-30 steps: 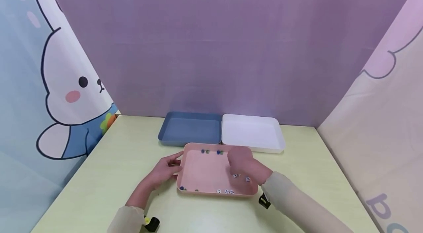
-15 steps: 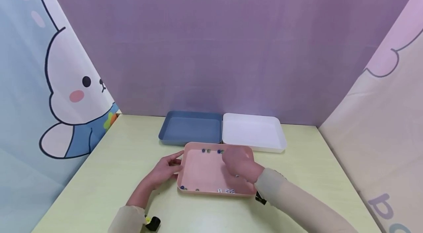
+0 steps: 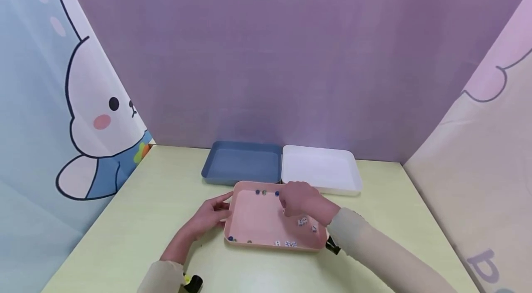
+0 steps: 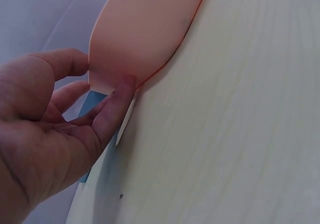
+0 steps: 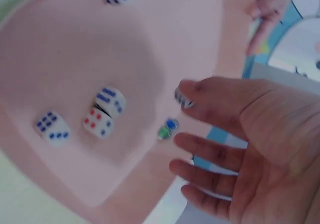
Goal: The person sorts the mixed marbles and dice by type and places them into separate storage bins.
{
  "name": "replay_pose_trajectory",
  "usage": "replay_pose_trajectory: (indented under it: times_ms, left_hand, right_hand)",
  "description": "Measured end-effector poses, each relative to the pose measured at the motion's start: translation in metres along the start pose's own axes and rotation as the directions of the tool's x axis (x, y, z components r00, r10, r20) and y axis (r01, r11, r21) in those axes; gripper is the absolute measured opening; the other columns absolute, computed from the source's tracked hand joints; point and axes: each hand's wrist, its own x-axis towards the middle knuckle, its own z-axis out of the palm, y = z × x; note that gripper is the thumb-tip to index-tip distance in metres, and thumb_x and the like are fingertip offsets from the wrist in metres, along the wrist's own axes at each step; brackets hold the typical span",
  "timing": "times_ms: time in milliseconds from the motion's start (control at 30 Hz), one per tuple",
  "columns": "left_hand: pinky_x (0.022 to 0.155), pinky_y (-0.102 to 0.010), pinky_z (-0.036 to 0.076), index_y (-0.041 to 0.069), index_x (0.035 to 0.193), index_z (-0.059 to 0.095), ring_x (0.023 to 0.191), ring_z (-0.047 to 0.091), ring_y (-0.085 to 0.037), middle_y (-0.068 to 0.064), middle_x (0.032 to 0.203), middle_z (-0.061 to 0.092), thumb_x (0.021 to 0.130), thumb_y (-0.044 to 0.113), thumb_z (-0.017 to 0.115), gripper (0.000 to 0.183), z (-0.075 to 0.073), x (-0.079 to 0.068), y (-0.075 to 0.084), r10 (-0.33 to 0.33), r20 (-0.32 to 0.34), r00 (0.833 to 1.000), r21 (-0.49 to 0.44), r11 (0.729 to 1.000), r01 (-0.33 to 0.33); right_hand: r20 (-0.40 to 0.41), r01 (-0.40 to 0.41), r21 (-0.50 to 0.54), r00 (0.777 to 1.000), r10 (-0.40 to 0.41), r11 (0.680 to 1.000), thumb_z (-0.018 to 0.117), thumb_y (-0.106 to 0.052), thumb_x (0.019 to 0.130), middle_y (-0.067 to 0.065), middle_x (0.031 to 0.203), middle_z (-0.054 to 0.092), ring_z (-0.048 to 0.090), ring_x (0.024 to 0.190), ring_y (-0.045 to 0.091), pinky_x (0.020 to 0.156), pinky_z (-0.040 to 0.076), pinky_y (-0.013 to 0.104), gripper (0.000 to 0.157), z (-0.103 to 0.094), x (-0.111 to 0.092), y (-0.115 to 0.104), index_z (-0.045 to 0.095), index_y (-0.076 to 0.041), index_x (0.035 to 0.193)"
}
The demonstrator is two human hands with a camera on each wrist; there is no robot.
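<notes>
On the table a pink tray (image 3: 259, 219) holds dice and small glass marbles. My left hand (image 3: 206, 216) touches the tray's left side, fingertips against the outer wall (image 4: 112, 59) in the left wrist view. Over the tray's right half, my right hand (image 3: 303, 199) pinches a white die (image 5: 183, 98) with thumb and forefinger, the other fingers loosely spread. Below it in the right wrist view lie a blue marble (image 5: 171, 123) and a green marble (image 5: 164, 132) side by side. A pair of touching dice (image 5: 98, 122) and a single die (image 5: 52, 128) rest farther off.
Behind the pink tray stand a blue tray (image 3: 242, 164) and a white tray (image 3: 321, 168), side by side. A purple backdrop (image 3: 266, 53) rises at the table's back. More dice (image 3: 291, 244) lie along the pink tray's near edge, with marbles (image 3: 231, 238) at its near left corner.
My right hand shifts left across the tray, then slightly back right, uncovering dice on the tray's right side. My left hand stays at the tray's left side.
</notes>
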Motion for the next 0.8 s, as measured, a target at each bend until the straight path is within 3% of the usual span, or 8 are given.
replay_pose_trajectory:
  times_ms: [167,300,400,567,700,800]
  left_hand:
    - [0.075,-0.040,0.056,0.014,0.149,0.041,0.100,0.055,-0.028,-0.018,0.119,0.057,0.093,0.004,0.061,0.060,0.003,0.000,-0.002,0.001,0.001,1.000,-0.019,1.000,-0.001]
    - [0.075,-0.040,0.056,0.012,0.149,0.041,0.101,0.055,-0.029,-0.019,0.119,0.057,0.093,0.003,0.060,0.060,0.006,0.001,-0.002,0.012,-0.010,1.000,-0.027,1.000,-0.012]
    - [0.074,-0.040,0.056,0.012,0.149,0.041,0.100,0.054,-0.029,-0.020,0.120,0.057,0.092,0.002,0.060,0.060,0.005,0.001,-0.001,0.015,-0.021,1.000,-0.024,1.000,-0.015]
    - [0.074,-0.040,0.056,0.016,0.148,0.043,0.099,0.054,-0.028,-0.017,0.117,0.057,0.093,0.003,0.061,0.060,0.004,0.003,-0.003,0.007,-0.038,0.999,-0.010,1.000,-0.007]
    - [0.075,-0.040,0.057,0.014,0.149,0.042,0.100,0.055,-0.030,-0.018,0.119,0.057,0.093,0.003,0.060,0.060,0.002,0.002,-0.002,0.013,-0.034,0.999,-0.014,1.000,-0.014]
    - [0.075,-0.040,0.057,0.013,0.149,0.041,0.103,0.056,-0.030,-0.020,0.121,0.056,0.093,0.003,0.060,0.060,0.002,-0.001,-0.001,0.013,-0.030,0.999,-0.024,1.000,-0.013]
  right_hand:
    - [-0.145,0.191,0.165,0.975,-0.168,0.968,0.079,-0.027,0.079,-0.004,0.097,0.067,0.060,0.091,0.016,0.078,0.051,0.035,0.006,-0.008,0.002,0.019,0.076,-0.022,0.080]
    - [-0.271,0.285,0.262,0.939,-0.214,0.922,0.078,-0.026,0.081,0.012,0.126,0.062,0.053,0.121,0.029,0.100,0.042,0.044,0.009,-0.012,0.005,0.033,0.078,-0.019,0.086]
    - [-0.363,0.294,0.328,0.917,-0.167,0.898,0.078,-0.026,0.083,0.015,0.137,0.054,0.041,0.133,0.034,0.107,0.034,0.049,0.010,-0.013,0.007,0.042,0.078,-0.019,0.088]
    - [-0.504,0.276,0.465,0.864,-0.004,0.841,0.078,-0.026,0.083,0.015,0.144,0.046,0.033,0.138,0.037,0.106,0.034,0.053,0.015,-0.013,0.015,0.059,0.078,-0.015,0.093]
    - [-0.550,0.241,0.558,0.824,0.136,0.794,0.077,-0.026,0.085,0.015,0.151,0.037,0.023,0.142,0.038,0.108,0.030,0.056,0.020,-0.014,0.026,0.072,0.078,-0.012,0.098]
    - [-0.579,0.230,0.584,0.791,0.200,0.778,0.078,-0.026,0.084,0.017,0.153,0.032,0.019,0.143,0.039,0.109,0.025,0.058,0.021,-0.015,0.036,0.080,0.078,-0.010,0.099]
